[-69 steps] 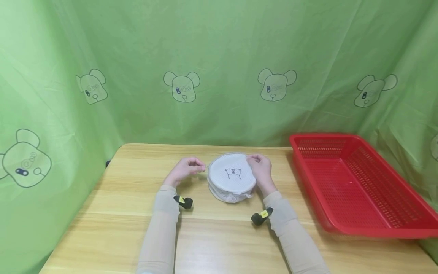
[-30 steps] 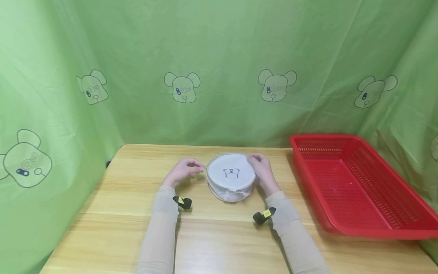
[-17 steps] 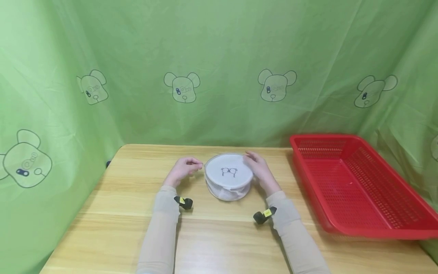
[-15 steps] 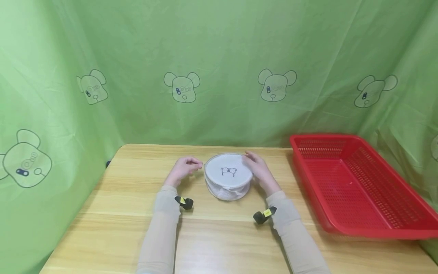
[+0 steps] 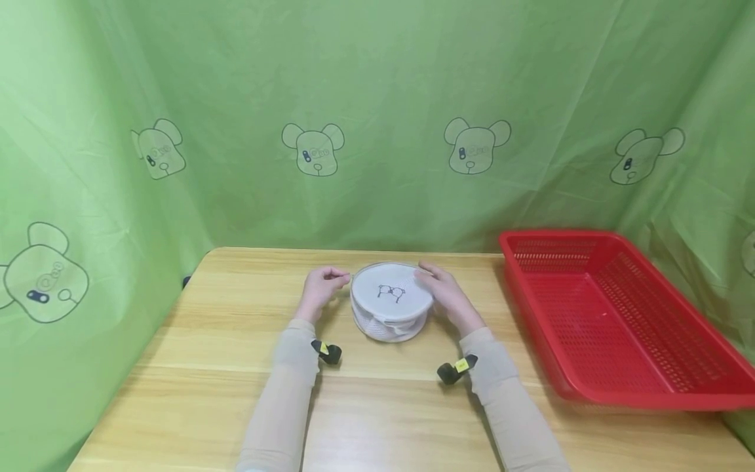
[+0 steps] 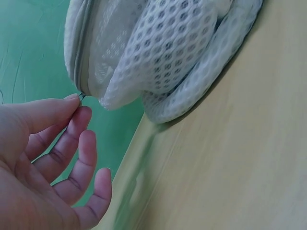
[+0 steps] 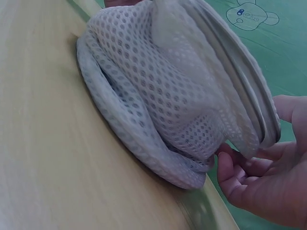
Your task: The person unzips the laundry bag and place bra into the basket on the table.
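A round white mesh laundry bag stands on the table, its flat lid printed with a dark line drawing. At the bag's left edge, my left hand pinches a small metal zipper pull between thumb and forefinger, while the other fingers curl loosely. The zipper track runs round the lid's rim. My right hand grips the right side of the rim; in the right wrist view its fingers are tucked below the rim against the mesh. The soft side wall sags in folds. What the bag contains cannot be seen.
A large red plastic basket with slotted walls stands on the right of the wooden table. Green curtain printed with bear heads hangs behind the table and on both sides. Each wrist wears a small black camera.
The bag has shifted slightly left and turned a little, its drawing now tilted. My right hand has moved left with it. My left hand has swung slightly farther back, still at the zipper pull.
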Demonstrator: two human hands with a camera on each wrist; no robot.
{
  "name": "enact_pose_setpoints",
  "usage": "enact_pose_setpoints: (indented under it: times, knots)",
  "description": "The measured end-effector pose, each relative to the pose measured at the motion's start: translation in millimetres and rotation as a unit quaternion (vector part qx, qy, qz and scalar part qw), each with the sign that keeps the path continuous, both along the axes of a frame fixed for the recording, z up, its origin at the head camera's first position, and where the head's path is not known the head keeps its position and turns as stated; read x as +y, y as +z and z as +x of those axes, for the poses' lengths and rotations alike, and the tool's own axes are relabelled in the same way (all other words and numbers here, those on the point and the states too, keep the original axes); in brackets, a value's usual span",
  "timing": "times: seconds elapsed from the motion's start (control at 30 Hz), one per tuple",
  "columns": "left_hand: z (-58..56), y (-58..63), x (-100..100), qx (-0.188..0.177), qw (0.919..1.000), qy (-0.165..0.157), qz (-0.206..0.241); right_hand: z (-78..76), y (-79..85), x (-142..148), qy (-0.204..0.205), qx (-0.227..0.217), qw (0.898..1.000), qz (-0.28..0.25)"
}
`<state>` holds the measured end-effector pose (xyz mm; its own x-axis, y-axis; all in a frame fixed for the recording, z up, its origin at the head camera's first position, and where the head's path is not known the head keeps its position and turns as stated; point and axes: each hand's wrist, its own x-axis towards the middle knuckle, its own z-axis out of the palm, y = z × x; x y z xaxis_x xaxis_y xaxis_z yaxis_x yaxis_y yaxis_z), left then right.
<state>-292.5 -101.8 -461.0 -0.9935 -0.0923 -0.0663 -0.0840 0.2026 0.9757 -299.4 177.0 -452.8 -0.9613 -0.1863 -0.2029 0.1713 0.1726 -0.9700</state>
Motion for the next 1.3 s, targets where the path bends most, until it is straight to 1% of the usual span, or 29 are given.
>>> enact_pose_setpoints:
  times: [0.17, 0.43, 0.57, 0.7, 0.9, 1.13, 1.3]
  knots:
    - [0.5, 0.5, 1, 0.004, 1.0000, 0.006, 0.001, -1.0, 0.5, 2, -0.001, 0.003, 1.000, 0.009]
    - [0.0, 1.1, 1, 0.005, 1.0000, -0.008, 0.001, -1.0, 0.5, 4, 0.008, 0.017, 0.999, 0.036]
    - [-1.3, 0.1, 1, 0.007, 0.9999, -0.012, 0.004, 1.0, 0.3, 5, 0.010, 0.023, 0.999, 0.033]
    - [-2.0, -0.9, 0, 0.007, 0.9999, -0.013, 0.002, 0.6, -0.2, 5, 0.009, 0.020, 0.999, 0.029]
    - [-1.5, -0.7, -3, 0.001, 0.9999, -0.015, 0.002, -1.5, -2.1, 5, 0.007, 0.007, 0.999, 0.044]
    - [-0.8, 1.1, -8, -0.007, 0.9998, -0.017, 0.000, -3.1, -4.7, 5, 0.035, -0.008, 0.999, 0.035]
    - [-0.8, 1.8, -11, -0.009, 0.9997, -0.025, 0.000, -1.4, -3.0, 5, 0.040, -0.009, 0.999, 0.026]
